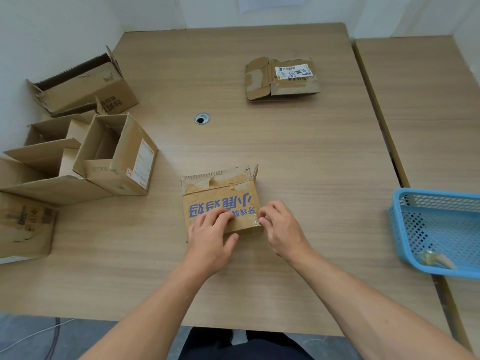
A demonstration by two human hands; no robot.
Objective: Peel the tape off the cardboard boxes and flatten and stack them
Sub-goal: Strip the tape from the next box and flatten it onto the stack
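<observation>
**Picking at the tape on the small box**

Peel step in hand, by the look of it; flattening and stacking not yet reached for this one. Near the front middle of the light wooden table [285, 152]: a small brown cardboard box with blue printed characters [220, 201], squat, closed, top face up. Held down by the left hand [210, 235], fingers bent on the top face, thumb laid against the near side. Met at its near right edge by the right hand [280, 229], thumb and fingertips drawn together on the end of a clear glossy tape strip [249, 222] running across the top. Truly lifted or only scratched at: cannot tell.

Next, probably: get a firm pinch on that end and pull low and steady along the strip with the box pinned. Then drop the waste in the blue plastic mesh basket [441, 229] at the right, already holding a crumpled wad of tape [433, 258].

Looks worn: far edge ragged, paper skin torn, fluting bared, more tape scraps across it, one corner flap sticking up. Likely to tear if yanked.

Elsewhere: one flattened brown box with a white shipping label [283, 79] at the far side, several open brown boxes [114, 154] at the left.
</observation>
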